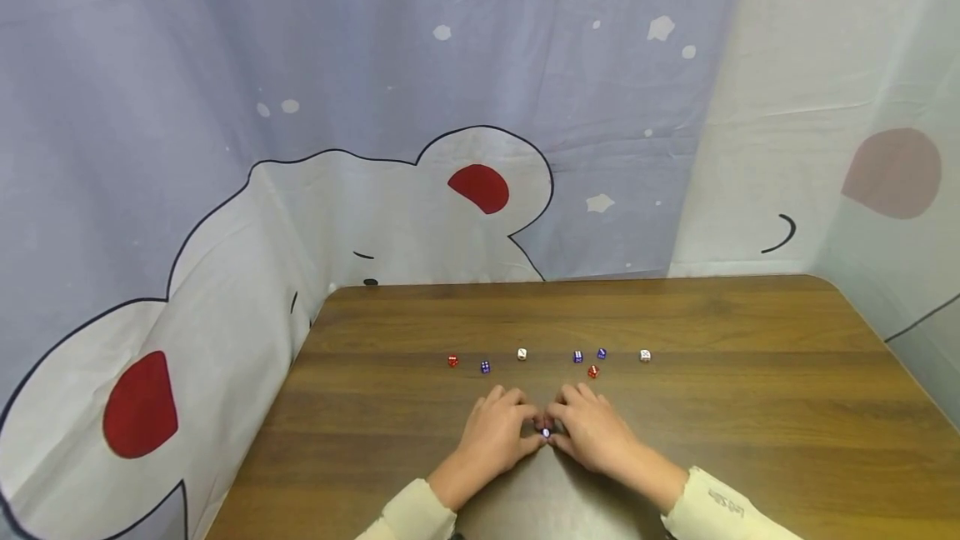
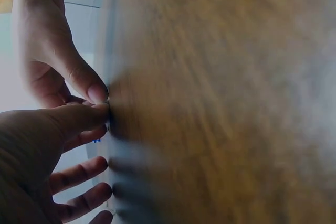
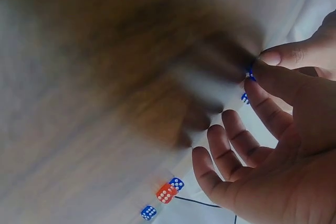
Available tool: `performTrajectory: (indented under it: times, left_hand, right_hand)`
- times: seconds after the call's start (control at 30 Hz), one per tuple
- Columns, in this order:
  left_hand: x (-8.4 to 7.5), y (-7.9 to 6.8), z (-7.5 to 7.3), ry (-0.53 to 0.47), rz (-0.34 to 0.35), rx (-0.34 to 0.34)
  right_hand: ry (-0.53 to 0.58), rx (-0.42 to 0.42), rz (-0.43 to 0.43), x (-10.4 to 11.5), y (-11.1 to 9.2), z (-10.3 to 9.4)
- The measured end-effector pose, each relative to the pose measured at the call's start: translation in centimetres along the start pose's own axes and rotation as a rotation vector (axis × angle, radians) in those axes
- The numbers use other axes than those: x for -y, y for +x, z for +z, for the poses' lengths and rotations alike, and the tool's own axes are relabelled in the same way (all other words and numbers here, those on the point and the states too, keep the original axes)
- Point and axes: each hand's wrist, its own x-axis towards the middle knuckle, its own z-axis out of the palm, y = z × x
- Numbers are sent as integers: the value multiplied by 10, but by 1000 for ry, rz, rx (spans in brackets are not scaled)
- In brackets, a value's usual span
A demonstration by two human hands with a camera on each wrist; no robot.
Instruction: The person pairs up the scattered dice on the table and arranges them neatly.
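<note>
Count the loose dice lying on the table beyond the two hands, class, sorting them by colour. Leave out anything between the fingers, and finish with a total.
Red dice: 2
Blue dice: 3
White dice: 2
Total: 7

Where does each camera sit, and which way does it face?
Head: on the head, facing forward and down at table and curtain; left hand, right hand and sleeves show.
Left wrist: on that wrist, facing low across the table; left hand near, right hand beyond.
Right wrist: on that wrist, facing the pinched blue die; right hand near, left hand partly.
Head and right wrist share both hands, the table, and a red die near blue dice.
</note>
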Motion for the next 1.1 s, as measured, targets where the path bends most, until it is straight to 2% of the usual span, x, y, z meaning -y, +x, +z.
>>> performTrajectory:
  times: [0.37, 0.73, 1.1]
  left_hand:
    - [-1, -12, -3, -20, 69, -6]
    - [-4, -25, -4, -45, 85, 40]
    - [-7, -35, -6, -64, 141, 10]
  right_hand:
    - [24, 24, -21, 8, -12, -2]
    - [49, 43, -49, 15, -22, 1]
    - [70, 58, -62, 22, -32, -3]
